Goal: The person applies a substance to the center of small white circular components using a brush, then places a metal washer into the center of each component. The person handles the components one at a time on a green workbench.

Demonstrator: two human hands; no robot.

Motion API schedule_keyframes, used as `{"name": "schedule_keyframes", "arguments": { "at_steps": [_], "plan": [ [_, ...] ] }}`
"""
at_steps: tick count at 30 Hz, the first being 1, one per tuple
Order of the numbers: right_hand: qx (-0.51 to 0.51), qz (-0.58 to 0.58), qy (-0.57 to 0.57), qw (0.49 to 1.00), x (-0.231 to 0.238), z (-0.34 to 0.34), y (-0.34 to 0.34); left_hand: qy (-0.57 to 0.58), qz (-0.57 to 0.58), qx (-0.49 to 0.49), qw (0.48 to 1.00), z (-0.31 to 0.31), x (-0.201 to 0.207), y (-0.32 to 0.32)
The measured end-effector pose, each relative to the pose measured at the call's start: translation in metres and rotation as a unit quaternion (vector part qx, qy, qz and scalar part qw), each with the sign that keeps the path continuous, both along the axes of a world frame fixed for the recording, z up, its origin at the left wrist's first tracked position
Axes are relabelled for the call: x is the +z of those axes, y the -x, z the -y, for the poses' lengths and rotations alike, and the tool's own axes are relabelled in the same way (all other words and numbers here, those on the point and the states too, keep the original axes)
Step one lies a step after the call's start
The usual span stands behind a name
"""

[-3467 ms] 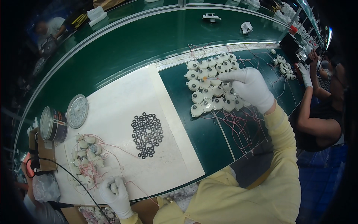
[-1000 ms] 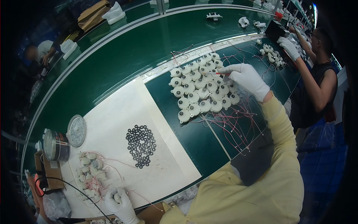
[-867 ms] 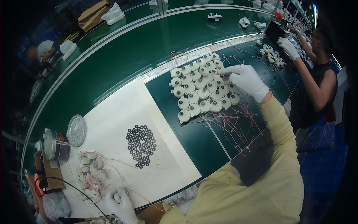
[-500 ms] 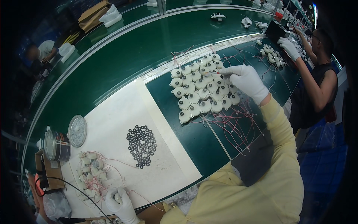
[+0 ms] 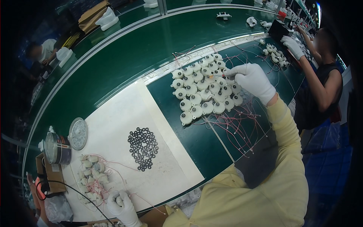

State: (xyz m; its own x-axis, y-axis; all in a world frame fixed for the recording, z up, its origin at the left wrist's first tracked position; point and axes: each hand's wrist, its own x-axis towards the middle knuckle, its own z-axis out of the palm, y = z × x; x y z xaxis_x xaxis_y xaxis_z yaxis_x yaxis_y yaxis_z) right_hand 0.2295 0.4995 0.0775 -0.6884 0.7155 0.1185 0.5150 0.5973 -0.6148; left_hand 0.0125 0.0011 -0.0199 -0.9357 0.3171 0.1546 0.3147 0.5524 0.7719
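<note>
My right hand, in a white glove, is pinched round a slim brush-like tool. Its thin orange-tinted tip points left, over a block of white round motors with dark round tops, laid out in rows on a green board. Whether the tip touches a motor, I cannot tell. Low on the left, my gloved left hand is closed round a single white motor. Beside it lies a heap of white motors with pink wires. Several black rings are grouped on the white sheet between my hands.
A metal tin and its round lid stand at the left, near a cardboard box and a black cable. Wires trail off the motor block. Beyond runs a green conveyor. A co-worker's gloved hand is at far right.
My right hand has shifted slightly right with the tool. My left hand stays put. On the near conveyor a white part slid right; white pieces on the far belt slid left.
</note>
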Motion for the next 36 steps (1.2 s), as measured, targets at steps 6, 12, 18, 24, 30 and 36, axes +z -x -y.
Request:
{"name": "schedule_keyframes", "arguments": {
  "at_steps": [6, 12, 18, 24, 30, 36],
  "plan": [
    [0.029, -0.048, -0.083, 0.995, -0.009, 0.002, 0.007, 0.0, -0.054, -0.011, 0.999, -0.003, -0.001, 0.0],
    [-0.003, -0.002, -0.022, 1.0, 0.004, 0.005, 0.001, -0.017, -0.045, -0.008, 0.999, -0.005, 0.0, -0.002],
    [0.01, -0.038, -0.058, 0.998, -0.001, 0.005, 0.005, -0.04, -0.015, -0.004, 0.999, -0.006, -0.001, -0.002],
    [0.013, -0.04, -0.027, 0.999, -0.008, -0.001, -0.004, -0.031, -0.025, -0.013, 0.999, -0.004, -0.003, 0.001],
    [-0.021, -0.074, -0.017, 0.997, -0.001, -0.009, -0.013, -0.035, -0.024, -0.006, 0.999, -0.005, -0.003, -0.001],
    [-0.015, -0.052, -0.059, 0.997, -0.008, -0.016, -0.008, -0.035, -0.02, 0.0, 0.999, -0.005, -0.003, -0.001]
  ]
}}
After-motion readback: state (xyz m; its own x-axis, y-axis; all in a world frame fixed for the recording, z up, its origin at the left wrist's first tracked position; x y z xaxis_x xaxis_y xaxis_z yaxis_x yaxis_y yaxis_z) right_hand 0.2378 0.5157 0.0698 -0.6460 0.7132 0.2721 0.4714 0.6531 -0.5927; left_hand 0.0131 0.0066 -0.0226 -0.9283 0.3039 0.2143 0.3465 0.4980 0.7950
